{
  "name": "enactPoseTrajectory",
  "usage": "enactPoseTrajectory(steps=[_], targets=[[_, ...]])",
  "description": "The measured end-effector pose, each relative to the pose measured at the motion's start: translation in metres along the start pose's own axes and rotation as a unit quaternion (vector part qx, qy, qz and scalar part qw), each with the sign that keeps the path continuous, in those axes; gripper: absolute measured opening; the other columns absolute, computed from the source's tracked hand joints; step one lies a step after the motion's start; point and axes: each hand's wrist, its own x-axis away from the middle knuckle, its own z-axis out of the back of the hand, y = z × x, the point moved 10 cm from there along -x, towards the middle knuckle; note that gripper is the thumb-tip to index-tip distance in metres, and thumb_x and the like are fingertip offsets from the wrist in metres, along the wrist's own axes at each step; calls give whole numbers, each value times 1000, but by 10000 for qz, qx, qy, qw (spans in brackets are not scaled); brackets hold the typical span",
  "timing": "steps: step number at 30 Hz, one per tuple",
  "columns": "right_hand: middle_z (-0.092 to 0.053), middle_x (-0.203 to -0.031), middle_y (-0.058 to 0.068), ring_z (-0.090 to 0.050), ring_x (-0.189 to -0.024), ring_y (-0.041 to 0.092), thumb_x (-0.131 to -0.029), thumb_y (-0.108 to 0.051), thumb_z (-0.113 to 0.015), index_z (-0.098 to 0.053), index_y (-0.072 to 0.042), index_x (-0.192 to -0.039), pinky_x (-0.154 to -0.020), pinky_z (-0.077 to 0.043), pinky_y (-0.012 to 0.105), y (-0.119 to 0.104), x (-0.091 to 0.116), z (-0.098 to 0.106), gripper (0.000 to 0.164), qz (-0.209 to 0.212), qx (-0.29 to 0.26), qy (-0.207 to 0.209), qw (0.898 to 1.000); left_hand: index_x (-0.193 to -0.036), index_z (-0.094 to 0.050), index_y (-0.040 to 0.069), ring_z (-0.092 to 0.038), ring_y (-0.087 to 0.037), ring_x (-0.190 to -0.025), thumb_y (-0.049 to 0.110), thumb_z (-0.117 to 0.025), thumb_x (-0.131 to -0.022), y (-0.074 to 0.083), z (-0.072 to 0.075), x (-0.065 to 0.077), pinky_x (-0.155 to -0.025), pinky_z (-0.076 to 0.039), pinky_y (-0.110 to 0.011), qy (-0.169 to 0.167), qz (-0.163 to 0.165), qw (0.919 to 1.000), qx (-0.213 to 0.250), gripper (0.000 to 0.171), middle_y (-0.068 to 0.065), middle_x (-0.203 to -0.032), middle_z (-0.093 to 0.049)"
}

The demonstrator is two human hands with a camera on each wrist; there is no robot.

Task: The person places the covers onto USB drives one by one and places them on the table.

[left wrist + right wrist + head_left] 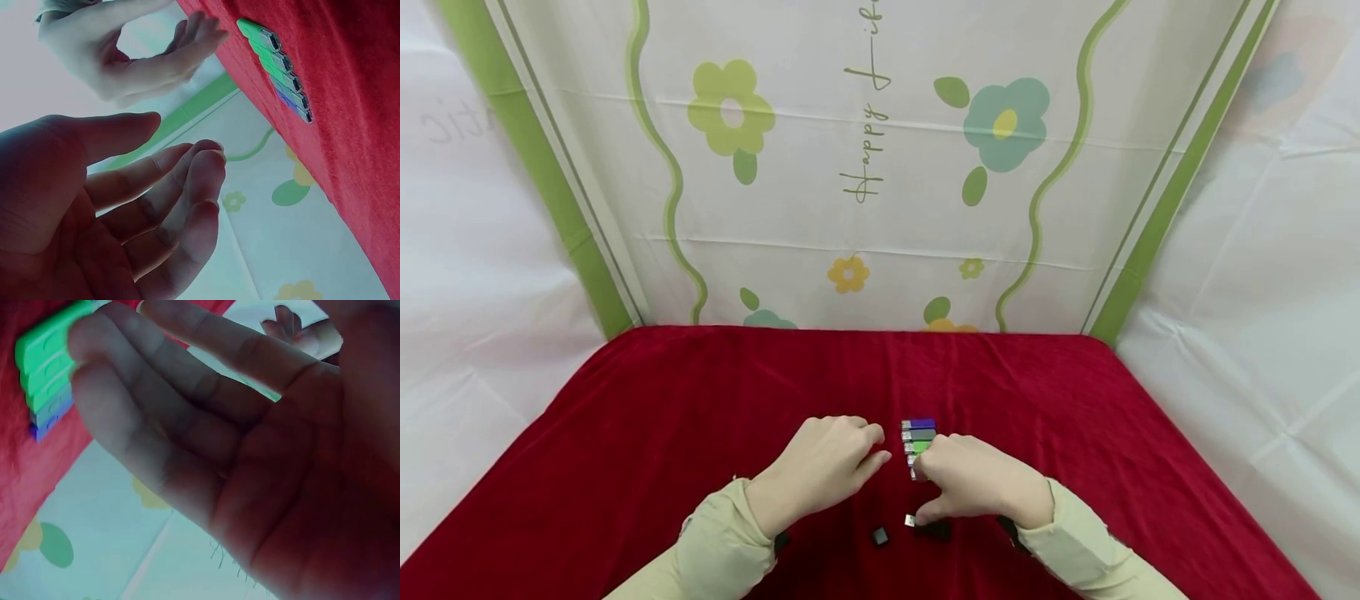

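Observation:
A row of USB flash drives lies side by side on the red cloth, with a blue drive (922, 424) at the far end, then a grey drive (922, 435), then green drives (265, 53). Their metal plugs point left in the head view. My right hand (973, 479) hovers at the near end of the row, fingers extended beside the green drives and partly covering them. Below its thumb lies a black flash drive (936, 530) with a silver plug. Left of the row, my left hand (823, 462) hangs with loosely bent fingers and holds nothing.
A small dark square piece (879, 537) lies on the cloth between the wrists. The red velvet cloth (737, 383) covers the table. White printed fabric walls (805, 208) with flowers and green bands enclose the back and both sides.

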Motion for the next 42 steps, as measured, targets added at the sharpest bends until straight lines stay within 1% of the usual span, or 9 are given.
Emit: enactPoseTrajectory(steps=[1, 5, 13, 21, 25, 30, 33, 37, 42], targets=[[-46, -57, -15, -31, -50, 0, -72, -37, -87, -64, -17, -67, -46, -33, 18, -1, 0, -2, 31, -20, -46, -39, 10000, -78, -64, 15, -37, -5, -47, 27, -73, -89, 0, -1, 0, -40, -32, -20, -21, 4, 10000, 6, 18, 8, -61, -45], [-35, -51, -13, -22, -53, 3, -67, -39, -90, -51, -21, -58, -45, -24, 20, -2, -2, -10, 45, -29, 10, -118, 9999, -78, -64, 16, -37, -5, -47, 28, -73, -90, -1, -4, 0, -40, -32, -20, -135, 45, 9999, 19, 19, 8, -62, -45], [-31, -48, -13, -22, -51, 3, -64, -38, -91, -48, -22, -57, -44, -25, 18, -5, -5, -22, 47, 78, 146, -225, 9996, -78, -64, 15, -37, -5, -47, 29, -73, -90, -1, -6, 0, -41, -33, -20, -246, 88, 9997, 9, 20, 8, -61, -44], [-32, -44, -14, -24, -47, 3, -63, -38, -91, -46, -23, -52, -43, -29, 19, -8, -7, -30, 50, 127, 558, -305, 9979, -73, -60, 16, -36, -5, -47, 27, -73, -89, 0, -6, 1, -41, -33, -20, -249, 53, 9997, 39, 24, 8, -61, -41], [-32, -44, -14, -26, -47, 2, -64, -34, -91, -45, -21, -50, -43, -30, 19, -9, -8, -32, 50, 172, 638, -406, 9970, -71, -58, 17, -35, -5, -47, 27, -73, -89, 1, -8, 1, -41, -32, -20, -296, 41, 9995, 101, 26, 8, -60, -39], [-33, -44, -14, -25, -49, 1, -67, -27, -91, -45, -20, -49, -45, -31, 16, -14, -9, -33, 50, 344, 656, -493, 9960, -70, -57, 17, -35, -5, -47, 27, -73, -89, 1, -10, 1, -41, -32, -20, -334, 27, 9994, 113, 27, 9, -59, -39], [-31, -43, -13, -22, -50, 2, -67, -23, -90, -43, -20, -48, -44, -30, 16, -16, -8, -33, 51, 418, 758, -484, 9951, -69, -55, 17, -35, -5, -47, 26, -72, -90, 1, -10, 2, -40, -31, -20, -355, 14, 9993, 87, 28, 9, -59, -38], [-27, -43, -13, -19, -50, 3, -64, -19, -87, -40, -20, -48, -43, -26, 18, -16, -8, -31, 50, 401, 809, -441, 9949, -69, -56, 17, -35, -5, -47, 26, -72, -89, 3, -11, 2, -40, -31, -20, -398, -5, 9992, 97, 27, 9, -58, -38], [-25, -43, -14, -18, -49, 3, -61, -20, -85, -37, -21, -48, -41, -24, 19, -15, -6, -28, 50, 446, 934, -354, 9940, -70, -57, 16, -35, -5, -46, 25, -72, -89, 3, -12, 2, -41, -32, -20, -471, -24, 9988, 143, 26, 8, -59, -39]])
